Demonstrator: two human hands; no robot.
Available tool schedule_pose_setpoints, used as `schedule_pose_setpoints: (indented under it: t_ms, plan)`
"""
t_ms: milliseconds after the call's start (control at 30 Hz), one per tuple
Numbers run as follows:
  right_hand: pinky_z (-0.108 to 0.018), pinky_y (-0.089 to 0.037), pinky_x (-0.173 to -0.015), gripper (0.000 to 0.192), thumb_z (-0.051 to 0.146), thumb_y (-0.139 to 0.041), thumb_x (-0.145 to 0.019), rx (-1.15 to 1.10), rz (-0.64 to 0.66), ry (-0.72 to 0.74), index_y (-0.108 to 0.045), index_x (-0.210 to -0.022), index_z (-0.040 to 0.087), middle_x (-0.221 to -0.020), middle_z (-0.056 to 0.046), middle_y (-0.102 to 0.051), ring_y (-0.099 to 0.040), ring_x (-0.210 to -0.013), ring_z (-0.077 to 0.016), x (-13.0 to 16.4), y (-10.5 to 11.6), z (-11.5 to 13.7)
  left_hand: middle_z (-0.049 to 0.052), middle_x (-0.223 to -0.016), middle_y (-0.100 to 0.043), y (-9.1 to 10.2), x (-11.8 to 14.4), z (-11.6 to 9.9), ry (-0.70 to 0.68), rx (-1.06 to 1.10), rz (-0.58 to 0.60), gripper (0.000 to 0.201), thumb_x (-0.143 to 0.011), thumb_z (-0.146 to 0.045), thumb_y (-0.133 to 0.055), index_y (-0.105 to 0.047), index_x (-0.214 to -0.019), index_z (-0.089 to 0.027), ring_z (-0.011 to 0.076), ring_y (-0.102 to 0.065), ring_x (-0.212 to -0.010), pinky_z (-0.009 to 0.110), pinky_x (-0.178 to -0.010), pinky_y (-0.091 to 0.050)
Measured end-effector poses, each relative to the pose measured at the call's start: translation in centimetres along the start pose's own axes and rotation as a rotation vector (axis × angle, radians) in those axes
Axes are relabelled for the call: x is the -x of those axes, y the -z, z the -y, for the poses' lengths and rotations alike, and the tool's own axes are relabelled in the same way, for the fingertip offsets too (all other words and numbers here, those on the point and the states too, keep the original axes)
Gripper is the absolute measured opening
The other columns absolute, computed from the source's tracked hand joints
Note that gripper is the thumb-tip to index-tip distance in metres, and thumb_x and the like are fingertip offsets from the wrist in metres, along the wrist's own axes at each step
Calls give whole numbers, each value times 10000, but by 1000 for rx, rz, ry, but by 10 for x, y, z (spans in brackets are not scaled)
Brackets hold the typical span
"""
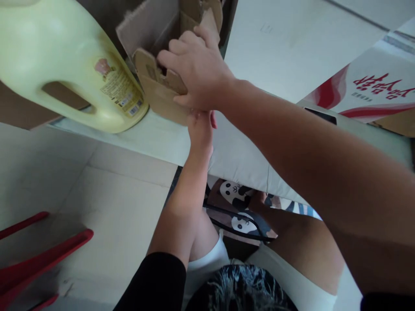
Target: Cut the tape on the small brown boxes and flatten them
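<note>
My right hand (197, 65) lies over the near edge of the cardboard box (155, 82), fingers curled over a notched flap and closed on it. My left hand (200, 125) comes up from below and presses against the box's near wall, just under the right hand; most of its fingers are hidden, so I cannot tell whether they are gripping or only pushing flat.

The box stands at the near edge of the pale table (162, 142), with its flaps open and ragged. I judge it light and fairly stiff along the creases, but the flaps are soft and worn and would bend or tear if pulled hard. The surest hold seems to be where my hands are, on the wall and the folded rim, rather than on a loose flap tip. The card is dry and rough, so it should not slip.

Just to the left of the box, touching or nearly so, leans a big yellow jug (61, 56) with a moulded handle. Far right on the table lies a white carton with red lettering (372, 86). Below the table edge I see pale floor tiles (113, 203), a red chair frame (39, 259) at near left, and panda-print slippers (240, 211) between my knees.
</note>
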State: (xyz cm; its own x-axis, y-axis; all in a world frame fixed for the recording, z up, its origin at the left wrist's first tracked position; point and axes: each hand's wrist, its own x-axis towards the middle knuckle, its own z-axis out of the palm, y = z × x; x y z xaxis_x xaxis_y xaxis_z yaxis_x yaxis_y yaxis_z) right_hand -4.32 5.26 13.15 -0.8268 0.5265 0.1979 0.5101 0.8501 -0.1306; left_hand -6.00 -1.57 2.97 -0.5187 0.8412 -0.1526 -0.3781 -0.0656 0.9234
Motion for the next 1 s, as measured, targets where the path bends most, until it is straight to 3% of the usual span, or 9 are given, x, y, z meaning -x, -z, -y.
schedule_pose_setpoints:
  t_ms: [67,167,300,433,500,567,700,867,1000]
  plan:
    - [-741,-332,-1073,336,391,-533,-893,54,21,-39,-740,-981,142,-1159,-19,-673,-459,-1511,-437,10,9,-4,-27,-536,-314,0,4,-5,-71,45,-119,401,-921,-108,-513,-340,-577,-218,108,-354,-528,291,-580,-337]
    - [-738,-318,-1152,288,395,-697,-868,44,-53,-113,-696,-794,117,-1180,-52,-696,-528,-1449,-420,34,18,-16,-6,-615,-278,5,5,-9,-168,84,-305,348,-947,-226,-450,-278,-645,-234,151,-410,-595,322,-592,-321]
    - [-736,-258,-1228,218,345,-801,-859,-47,-161,-202,-725,-799,150,-1309,-31,-694,-415,-1547,-417,82,24,-37,19,-696,-348,16,-1,-9,-341,2,-470,291,-965,-250,-360,-257,-693,-237,181,-515,-769,366,-721,-392]
    - [-672,-193,-1331,97,337,-873,-814,-192,-294,-213,-815,-829,261,-1489,-30,-621,-389,-1571,-401,159,35,-46,21,-779,-482,24,-10,-7,-386,-17,-502,264,-976,-211,-344,-384,-716,-234,175,-564,-904,360,-822,-429]
    - [-658,-215,-1346,34,343,-834,-851,-248,-306,-163,-844,-883,341,-1526,5,-600,-413,-1559,-394,207,42,-46,10,-926,-630,24,-12,-6,-310,42,-408,231,-1001,-285,-390,-500,-802,-241,192,-621,-1087,355,-895,-456]
    - [-670,-257,-1334,138,372,-802,-880,-229,-322,-136,-846,-1003,417,-1590,41,-555,-414,-1562,-399,256,46,-46,-8,-1115,-711,18,-12,-8,-221,119,-250,246,-1033,-378,-391,-581,-928,-261,210,-616,-1264,358,-977,-469]
    - [-677,-302,-1317,368,407,-723,-937,-162,-351,-151,-738,-1282,534,-1706,95,-424,-387,-1590,-376,332,49,-38,54,-1219,-754,-6,1,-15,-117,257,128,503,-1094,-384,-181,-654,-1046,-220,208,-665,-1238,338,-956,-496]
    - [-686,-308,-1307,603,414,-678,-954,-118,-299,-318,-535,-1530,523,-1761,49,-337,-366,-1602,-399,373,41,-25,110,-906,-781,-29,17,-7,-106,322,494,690,-1106,-327,-132,-747,-853,-144,226,-741,-995,368,-1030,-519]
    - [-671,-391,-1256,640,513,-584,-1004,-190,-348,-448,-447,-1619,405,-1727,-72,-400,-417,-1575,-394,379,23,-21,84,-840,-784,-28,14,13,-199,262,658,573,-1071,-526,-409,-783,-834,-163,218,-744,-899,364,-936,-552]
